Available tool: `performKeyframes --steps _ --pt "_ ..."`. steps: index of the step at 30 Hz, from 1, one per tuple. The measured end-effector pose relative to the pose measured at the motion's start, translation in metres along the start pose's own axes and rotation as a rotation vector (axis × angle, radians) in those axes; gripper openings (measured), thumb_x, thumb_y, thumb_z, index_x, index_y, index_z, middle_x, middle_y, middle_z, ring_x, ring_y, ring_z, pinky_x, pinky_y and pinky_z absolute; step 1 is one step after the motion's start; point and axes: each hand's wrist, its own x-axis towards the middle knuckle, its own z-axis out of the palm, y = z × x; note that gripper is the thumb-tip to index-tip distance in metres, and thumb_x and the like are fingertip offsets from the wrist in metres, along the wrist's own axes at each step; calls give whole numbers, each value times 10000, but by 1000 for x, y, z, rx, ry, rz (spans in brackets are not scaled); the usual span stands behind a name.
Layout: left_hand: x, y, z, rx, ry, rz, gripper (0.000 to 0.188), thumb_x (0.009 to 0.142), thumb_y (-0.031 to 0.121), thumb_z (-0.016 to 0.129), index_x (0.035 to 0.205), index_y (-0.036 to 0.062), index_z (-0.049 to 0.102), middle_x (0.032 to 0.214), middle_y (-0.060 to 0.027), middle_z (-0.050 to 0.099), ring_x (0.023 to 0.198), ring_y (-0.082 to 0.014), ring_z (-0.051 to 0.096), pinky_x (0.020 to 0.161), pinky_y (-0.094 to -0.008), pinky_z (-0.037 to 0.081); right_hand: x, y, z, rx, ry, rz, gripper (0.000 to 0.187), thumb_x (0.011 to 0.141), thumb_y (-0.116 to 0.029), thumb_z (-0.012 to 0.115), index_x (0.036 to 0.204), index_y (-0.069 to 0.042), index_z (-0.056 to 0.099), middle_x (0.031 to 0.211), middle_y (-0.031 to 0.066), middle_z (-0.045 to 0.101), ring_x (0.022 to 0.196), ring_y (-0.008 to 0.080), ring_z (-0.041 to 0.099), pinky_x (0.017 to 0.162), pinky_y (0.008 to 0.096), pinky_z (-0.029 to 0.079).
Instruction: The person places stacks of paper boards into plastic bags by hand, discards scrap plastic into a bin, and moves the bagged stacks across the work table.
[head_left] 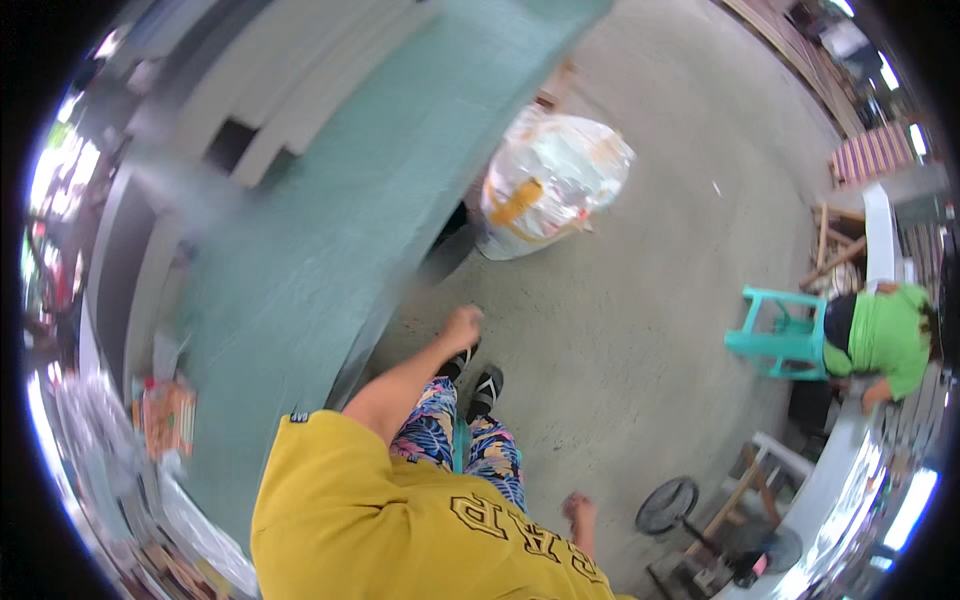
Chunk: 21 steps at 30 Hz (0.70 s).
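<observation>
nearest the camera is a mustard-yellow short-sleeved shirt (370, 510) with outlined lettering, worn above blue floral patterned trousers (497, 458) and dark open sandals (487, 390). the left hand (462, 326) is out in front, over the grey concrete floor (690, 230), just beside the long green-topped table (310, 230). its fingers look loosely curled and nothing shows in them, but blur leaves me unable to tell whether they are closed on anything small. the right hand (579, 510) is low on the other side, well apart from the table, partly turned from view; i cannot tell its grip either.

the table, the thing nearest the left hand, runs diagonally up the view along the person's left, with long pale grey panels (330, 70) lying at its far side. the step in hand looks like moving along its edge. to do that well, i would keep the left arm clear of the table's corner, step short, and steer around the sack ahead before reaching for anything.

that bulging white plastic sack (585, 165) stands on the floor beside the table, beyond the left hand and untouched, with a yellow patch on its side. shiny, crumpled plastic shows at its top; what lies deeper is hidden. no other container is clear enough to name its contents.
</observation>
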Motion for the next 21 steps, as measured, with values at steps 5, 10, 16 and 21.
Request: performKeyframes --steps 5,10,16,21 --pt "-158 46 -10 -13 -529 167 208 669 114 506 835 21 589 800 -175 593 745 -310 577 662 -400 447 56 -185 10 43 103 -513 146 796 -144 563 723 -19 546 597 63 561 485 136 517 406 244 397" --pt "-259 99 -132 -125 -378 -93 290 749 140 520 1022 49 559 938 -136 606 899 -276 568 790 -359 441 -30 -350 116 33 11 -919 270 802 -238 583 697 7 539 560 29 488 403 93 393 355 224 288" --pt "-341 87 -245 -116 438 -121 247 789 109 515 1019 30 552 978 -163 558 926 -303 527 820 -365 421 -198 -337 288 152 -508 -1096 345 858 -320 484 653 -43 488 519 -10 387 385 71 327 345 197 268" --pt "-482 15 -298 78 869 -132 234 770 109 555 997 57 566 959 -125 566 955 -283 510 822 -367 417 -339 -179 414 -16 -980 -1260 294 881 -245 446 748 -4 549 566 8 413 504 81 399 445 206 332"
